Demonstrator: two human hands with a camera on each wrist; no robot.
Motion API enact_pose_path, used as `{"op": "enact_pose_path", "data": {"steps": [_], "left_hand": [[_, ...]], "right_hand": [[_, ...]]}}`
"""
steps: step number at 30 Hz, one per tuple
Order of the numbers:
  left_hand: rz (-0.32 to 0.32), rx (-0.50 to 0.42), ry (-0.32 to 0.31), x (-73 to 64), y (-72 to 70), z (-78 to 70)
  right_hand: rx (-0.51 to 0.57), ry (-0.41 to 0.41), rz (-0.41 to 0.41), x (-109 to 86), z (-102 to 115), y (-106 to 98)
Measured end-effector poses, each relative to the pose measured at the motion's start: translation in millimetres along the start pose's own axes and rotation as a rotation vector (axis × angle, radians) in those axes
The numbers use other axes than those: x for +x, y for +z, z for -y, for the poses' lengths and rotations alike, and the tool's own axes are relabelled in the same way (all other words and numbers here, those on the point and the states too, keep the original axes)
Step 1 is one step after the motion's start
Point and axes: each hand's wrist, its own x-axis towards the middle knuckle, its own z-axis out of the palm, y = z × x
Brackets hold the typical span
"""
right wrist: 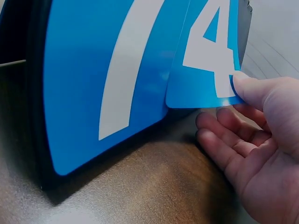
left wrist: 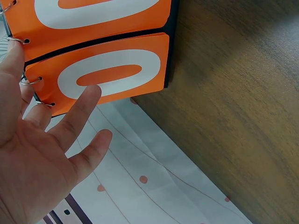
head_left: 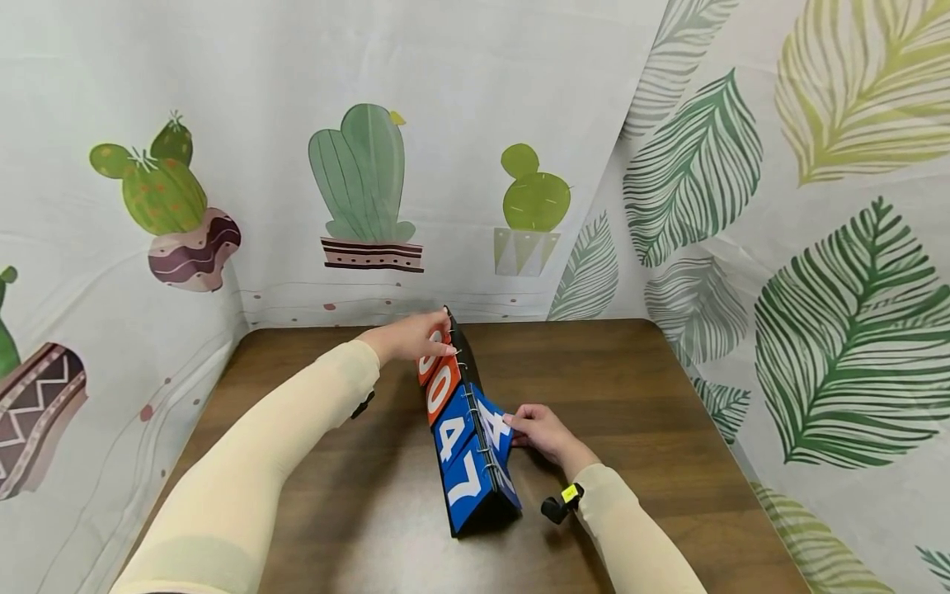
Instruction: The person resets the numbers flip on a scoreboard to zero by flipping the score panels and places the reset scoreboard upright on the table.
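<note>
A cloth backdrop [head_left: 252, 49] printed with potted cacti hung behind a wood-grain worktop [head_left: 356, 511]. Near the middle of that worktop stood the task's thing, a tent-shaped flip scoreboard [head_left: 454, 441], its ridge running away from the person.

The left hand [head_left: 411, 337] held the ridge's far end lightly between thumb and nearer fingers, its outer two fingers extended loosely over the orange side. The right hand [head_left: 545, 431] was partly closed, pinching the outer edge of a blue card [head_left: 496, 421], thumb on its printed face, fingers curled beneath.

That card stood angled out from the opposite slope, so its turning appeared only part done: it was lifted clear but not yet laid flat on either side. The four cards on the left slope lay flat and looked settled; whether any others needed turning could not be told.

From far to near, those four read 0, 0 on orange cards [head_left: 443, 392], then 4, 7 on blue. The pinched card also showed a white 4; the numeral nearest it was only partly visible. Metal rings [head_left: 486, 451] bound the cards. A yellow tag [head_left: 571, 493] at the right wrist bore print too small to read; no brand showed.
</note>
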Motion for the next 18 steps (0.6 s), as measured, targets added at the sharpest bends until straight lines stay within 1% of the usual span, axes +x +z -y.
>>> {"op": "enact_pose_path", "data": {"steps": [8, 15, 18], "left_hand": [[-0.002, -0.012, -0.001, -0.3, 0.4, -0.3], [-0.002, -0.014, 0.002, -1.4, 0.2, -0.5], [-0.012, -0.009, -0.003, -0.8, 1.4, -0.2]], "right_hand": [[-0.017, 0.010, 0.011, -1.3, 1.5, 0.4], [-0.023, 0.016, -0.016, -2.5, 0.4, 0.8], [-0.010, 0.007, -0.025, -2.0, -1.1, 1.6]]}}
